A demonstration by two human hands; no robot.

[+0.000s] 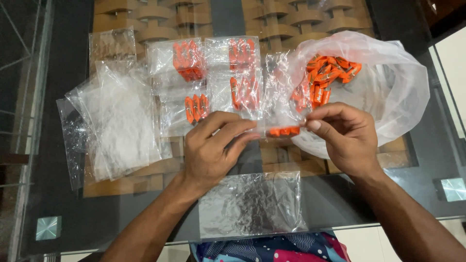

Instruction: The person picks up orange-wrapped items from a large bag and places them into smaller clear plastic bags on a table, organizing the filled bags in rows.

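My left hand [213, 148] and my right hand [345, 136] both pinch the top edge of a small clear plastic pouch [279, 125] holding a few orange wrapped pieces [284, 131]. The pouch hangs just above the glass table, between the two hands. Behind my right hand lies a large open clear bag [388, 82] with several loose orange pieces [330, 73] inside.
Several filled small pouches with orange pieces [189, 60] lie in rows on the glass table [58, 204]. A stack of empty clear pouches [116, 121] sits at the left. One empty pouch [252, 204] lies near the table's front edge. A woven seat shows under the glass.
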